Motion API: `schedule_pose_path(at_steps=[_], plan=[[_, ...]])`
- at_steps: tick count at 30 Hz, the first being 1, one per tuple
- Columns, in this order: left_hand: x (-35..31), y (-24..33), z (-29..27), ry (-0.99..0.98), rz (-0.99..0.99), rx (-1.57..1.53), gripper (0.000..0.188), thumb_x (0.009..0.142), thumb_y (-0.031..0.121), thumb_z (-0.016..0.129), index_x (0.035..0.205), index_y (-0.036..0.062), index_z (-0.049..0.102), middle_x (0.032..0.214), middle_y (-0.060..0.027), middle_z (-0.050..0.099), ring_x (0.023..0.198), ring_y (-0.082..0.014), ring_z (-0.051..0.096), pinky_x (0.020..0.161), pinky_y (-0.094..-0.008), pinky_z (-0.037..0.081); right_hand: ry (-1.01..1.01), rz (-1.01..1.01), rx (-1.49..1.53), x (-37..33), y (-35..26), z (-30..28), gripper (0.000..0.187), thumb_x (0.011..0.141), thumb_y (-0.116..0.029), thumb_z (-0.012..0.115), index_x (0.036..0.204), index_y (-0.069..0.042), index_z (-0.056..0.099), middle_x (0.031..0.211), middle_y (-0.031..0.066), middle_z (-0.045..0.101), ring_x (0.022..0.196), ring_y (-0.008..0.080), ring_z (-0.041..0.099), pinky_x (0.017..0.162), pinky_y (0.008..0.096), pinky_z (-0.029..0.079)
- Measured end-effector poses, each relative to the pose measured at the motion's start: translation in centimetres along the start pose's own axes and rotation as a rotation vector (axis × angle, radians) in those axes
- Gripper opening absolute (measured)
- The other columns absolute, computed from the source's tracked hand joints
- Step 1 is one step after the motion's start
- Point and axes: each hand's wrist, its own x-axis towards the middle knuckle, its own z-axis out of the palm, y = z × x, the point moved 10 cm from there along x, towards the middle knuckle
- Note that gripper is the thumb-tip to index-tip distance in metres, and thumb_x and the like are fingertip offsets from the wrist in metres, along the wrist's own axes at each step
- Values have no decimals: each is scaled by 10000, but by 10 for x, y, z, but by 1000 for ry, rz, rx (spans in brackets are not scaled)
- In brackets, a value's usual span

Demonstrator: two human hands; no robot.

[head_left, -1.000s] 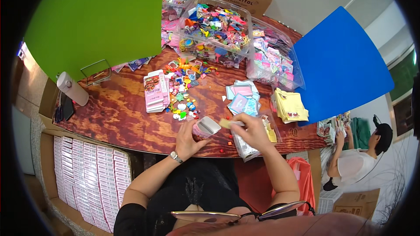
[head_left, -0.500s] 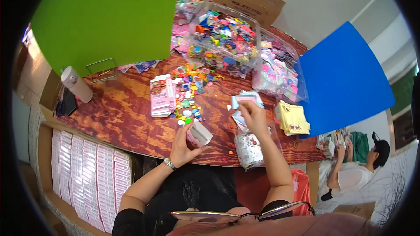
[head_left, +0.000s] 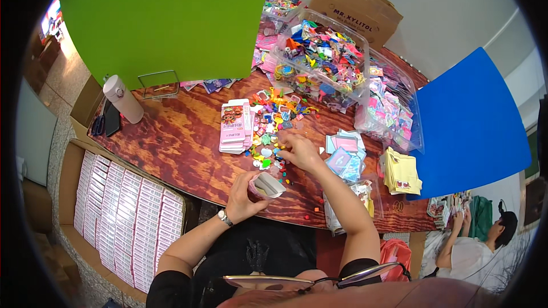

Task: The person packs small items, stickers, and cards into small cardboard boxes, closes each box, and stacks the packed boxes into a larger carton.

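Observation:
My left hand (head_left: pixel 244 198), wearing a wristwatch, is wrapped round a small pink paper box (head_left: pixel 266 187). The box is tilted with its end flap up, and its pale inside shows. Over the right side of a spread of small colourful plastic trinkets (head_left: pixel 275 115) is my right hand (head_left: pixel 301 152), its fingers apart and pointing left; nothing shows between them. A stack of flat pink printed boxes (head_left: pixel 235 127) lies left of the trinkets. To the right of my right hand lie loose light-blue and pink cards (head_left: pixel 346 157).
Clear tubs of trinkets (head_left: pixel 322 51) and packets (head_left: pixel 388 105) stand at the back. Yellow cards (head_left: pixel 401 172) and a clear bag (head_left: pixel 365 194) lie right. A tumbler (head_left: pixel 123 100) stands left, above a carton of pink boxes (head_left: pixel 125 217). Green (head_left: pixel 165 23) and blue (head_left: pixel 471 131) panels flank the table.
My right hand has moved left from the light-blue and pink cards to the trinkets. My left hand still holds the box. The whole view has shifted.

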Motion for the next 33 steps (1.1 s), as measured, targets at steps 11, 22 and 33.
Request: schedule_pose_path(at_steps=[11,22,33], plan=[[-9,-18,-18,38,-72,38,783,630,204,897,1286,25,509,1164,-156,605,1071,-348,598,918,-434,492,-171,34,-61,23,11,34,397,804,-297,798,1060,-81,585,922,113,638,918,299,655,777,415,517],[-5,-31,-30,115,-153,13,834,633,246,926,1308,13,496,1199,-189,606,1112,-353,609,944,-429,495,-110,-31,-242,51,-8,36,397,826,-282,761,1167,-149,607,1189,124,658,1072,341,647,837,490,528],[1,-42,-31,139,-219,63,804,654,254,915,1304,12,508,1183,-172,626,1103,-324,630,937,-410,506,9,-41,-214,35,-7,2,271,887,-302,686,1091,-126,660,1022,138,723,938,333,683,793,467,522]])
